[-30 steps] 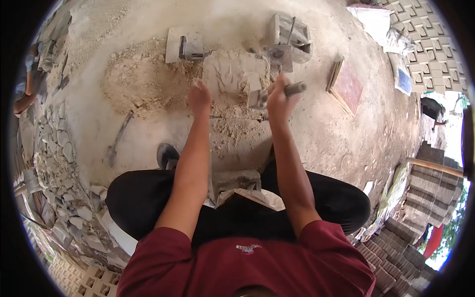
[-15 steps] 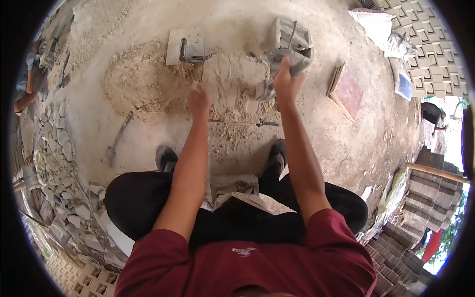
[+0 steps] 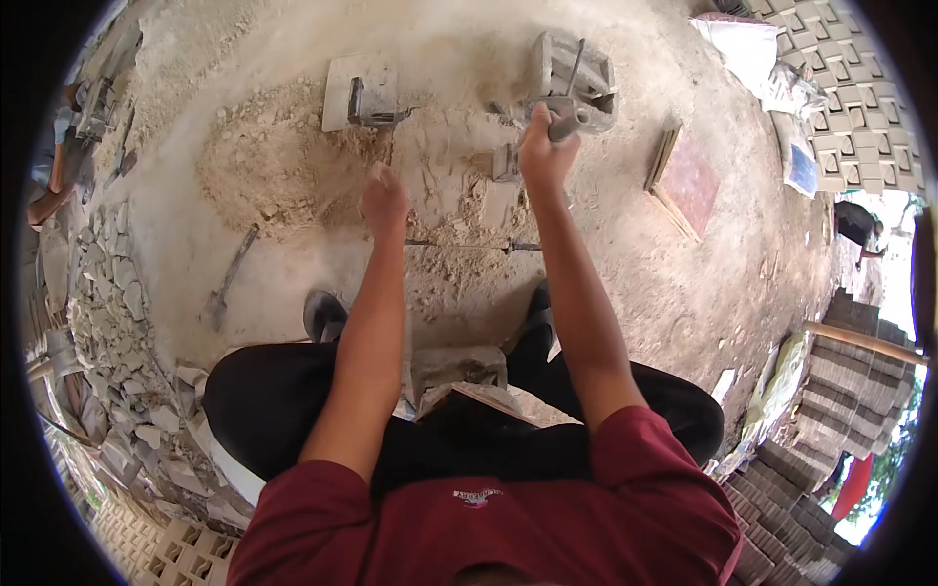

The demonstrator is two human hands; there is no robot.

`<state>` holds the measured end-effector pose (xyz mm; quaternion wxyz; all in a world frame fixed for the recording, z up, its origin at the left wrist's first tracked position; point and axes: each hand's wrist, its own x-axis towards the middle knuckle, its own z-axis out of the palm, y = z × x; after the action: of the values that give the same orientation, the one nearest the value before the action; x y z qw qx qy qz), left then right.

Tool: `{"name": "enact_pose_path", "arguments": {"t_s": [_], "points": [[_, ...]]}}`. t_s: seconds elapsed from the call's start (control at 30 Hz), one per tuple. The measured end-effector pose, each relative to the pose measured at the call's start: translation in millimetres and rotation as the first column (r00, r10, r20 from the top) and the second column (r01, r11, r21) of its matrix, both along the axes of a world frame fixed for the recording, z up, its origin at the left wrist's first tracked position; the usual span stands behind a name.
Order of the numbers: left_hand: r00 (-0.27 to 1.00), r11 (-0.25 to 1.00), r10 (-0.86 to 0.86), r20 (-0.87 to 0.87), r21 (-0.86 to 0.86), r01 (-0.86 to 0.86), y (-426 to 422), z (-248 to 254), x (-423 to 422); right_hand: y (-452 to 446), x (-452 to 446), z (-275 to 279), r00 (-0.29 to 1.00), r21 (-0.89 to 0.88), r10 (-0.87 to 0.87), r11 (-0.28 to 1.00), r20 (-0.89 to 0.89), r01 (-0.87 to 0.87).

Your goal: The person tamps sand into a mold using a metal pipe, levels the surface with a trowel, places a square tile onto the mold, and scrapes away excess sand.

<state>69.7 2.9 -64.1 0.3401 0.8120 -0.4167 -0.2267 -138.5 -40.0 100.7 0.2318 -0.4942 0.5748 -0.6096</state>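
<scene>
My right hand (image 3: 547,156) is wrapped round the handle of a hammer-like tool (image 3: 570,124), whose blocky head (image 3: 505,162) is over the right part of a clay-coloured slab (image 3: 445,161). At the slab's left edge, my left hand (image 3: 385,200) is closed, and what it holds, if anything, is hidden. A thin rod with a dark handle (image 3: 525,246) lies along the near edge of the slab. Loose crumbs and powder lie on and around the slab.
A board with a metal piece (image 3: 337,93), a grey box-shaped container (image 3: 584,61), a reddish board (image 3: 688,183), a small long-handled tool (image 3: 234,273) and a powder heap (image 3: 249,161) are on the ground. Other people are at the far left and far right.
My right hand has moved with the tool, up from the slab and then back left, its head now farther over the slab. My left hand has stayed nearly in place.
</scene>
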Motion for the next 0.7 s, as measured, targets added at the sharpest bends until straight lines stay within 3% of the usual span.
{"name": "enact_pose_path", "arguments": {"t_s": [0.07,0.13,0.2,0.23,0.3,0.4,0.43,0.47,0.53,0.6,0.67,0.7], "points": [[1.000,0.999,-0.020,-0.007,-0.031,0.020,-0.3,16.6,-1.1,-10.6,5.1,29.8,0.994,0.101,0.017,0.995,0.109,-0.028],[0.999,0.998,-0.035,-0.009,-0.050,0.035,-1.6,23.5,-2.9,5.4,6.6,55.1,0.985,0.080,-0.006,0.997,0.174,-0.008],[0.997,0.998,-0.063,0.043,0.024,0.063,0.9,26.4,-0.5,5.8,12.6,35.3,0.968,0.068,-0.019,0.998,0.250,0.002],[0.997,0.998,-0.061,0.043,0.022,0.060,0.7,22.5,0.3,-1.0,9.5,-2.2,0.986,-0.008,0.006,1.000,0.167,-0.005],[0.998,0.996,-0.044,0.042,-0.082,0.047,2.1,7.5,-0.5,-4.8,22.6,13.6,0.995,-0.111,-0.066,0.992,-0.077,0.057],[0.993,0.995,-0.007,0.119,-0.101,0.019,-0.1,4.7,-4.4,0.4,23.6,37.4,0.998,0.031,-0.020,0.999,-0.057,0.022],[0.993,0.995,0.001,0.120,-0.099,0.011,-0.5,13.6,-3.5,3.3,21.1,25.8,0.998,-0.002,0.008,1.000,-0.063,-0.008],[0.998,0.999,-0.023,0.061,-0.037,0.025,-0.9,23.7,-1.8,6.4,18.9,15.0,0.997,-0.035,0.037,0.999,-0.070,-0.039],[0.999,0.998,-0.051,-0.013,0.023,0.051,1.8,27.5,-3.3,15.6,25.5,9.3,0.993,0.104,0.096,0.991,-0.065,-0.089],[0.993,0.999,-0.039,-0.110,0.017,0.041,1.6,28.5,-1.7,8.8,31.7,23.1,0.985,-0.075,0.012,0.997,-0.170,-0.025],[0.997,0.999,-0.046,-0.055,0.008,0.047,4.0,26.9,-4.9,16.2,26.4,46.1,0.992,0.090,0.056,0.994,0.112,-0.066],[1.000,1.000,-0.024,0.008,-0.015,0.024,0.3,26.2,-4.2,30.9,21.2,55.1,0.968,0.073,0.106,0.989,0.229,-0.125]]}}
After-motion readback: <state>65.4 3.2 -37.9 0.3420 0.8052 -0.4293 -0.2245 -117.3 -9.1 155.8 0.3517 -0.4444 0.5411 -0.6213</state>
